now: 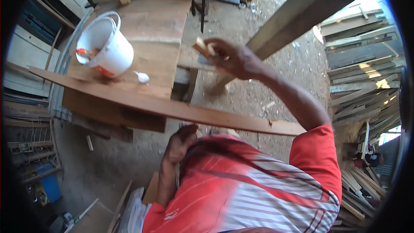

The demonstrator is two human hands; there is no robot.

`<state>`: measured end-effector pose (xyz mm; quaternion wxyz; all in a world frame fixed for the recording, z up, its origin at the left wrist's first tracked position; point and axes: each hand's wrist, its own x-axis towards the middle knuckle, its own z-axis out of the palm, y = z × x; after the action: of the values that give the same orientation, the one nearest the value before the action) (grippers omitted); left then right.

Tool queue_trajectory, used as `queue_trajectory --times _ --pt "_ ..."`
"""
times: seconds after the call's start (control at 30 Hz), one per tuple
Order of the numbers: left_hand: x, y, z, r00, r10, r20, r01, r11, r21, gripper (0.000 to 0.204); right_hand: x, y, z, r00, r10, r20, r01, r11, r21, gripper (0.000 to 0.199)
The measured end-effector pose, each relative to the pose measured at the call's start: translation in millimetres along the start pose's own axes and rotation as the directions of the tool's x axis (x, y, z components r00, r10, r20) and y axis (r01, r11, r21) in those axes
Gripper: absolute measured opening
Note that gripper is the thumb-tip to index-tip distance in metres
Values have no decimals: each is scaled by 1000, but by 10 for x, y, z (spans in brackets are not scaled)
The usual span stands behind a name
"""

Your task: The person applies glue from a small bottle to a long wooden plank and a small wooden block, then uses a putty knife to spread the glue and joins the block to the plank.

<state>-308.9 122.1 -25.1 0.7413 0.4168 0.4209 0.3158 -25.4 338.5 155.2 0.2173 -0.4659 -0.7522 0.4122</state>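
Dusty concrete floor (pixel 276 90) spreads under everything I see, littered with wood chips and ringed by stacked timber. Nearest to me is the red-and-white striped shirt (pixel 258 190), and just above it my left hand (pixel 180 143) reaches up to the underside of a long thin reddish-brown wooden plank (pixel 172 108) — the fingers are curled at its near edge, though I cannot tell how firmly they clamp it. That plank runs across the view from the left rim to my right sleeve, lying over a stack of broad brown boards (pixel 151 39). Beyond it, my right hand (pixel 235 58) is raised over the floor, fingers pressed together around a small pale wooden block (pixel 202 46) that sticks out toward the boards. Farther left on the stack sits a white plastic bucket (pixel 105 45), tilted, with a small white blob (pixel 142 77) beside it. A heavy grey beam (pixel 302 13) slants away on the far right.
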Motion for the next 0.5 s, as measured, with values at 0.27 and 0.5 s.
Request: queue_trajectory --times 0.27,0.5 --pt "-67 475 871 997 -65 51 54 980 190 68 -1406 210 -397 995 104 9 -94 861 500 52" --pt "-133 472 1410 997 -1 73 -5 997 80 58 -2203 466 -478 983 169 -66 -111 847 521 47"
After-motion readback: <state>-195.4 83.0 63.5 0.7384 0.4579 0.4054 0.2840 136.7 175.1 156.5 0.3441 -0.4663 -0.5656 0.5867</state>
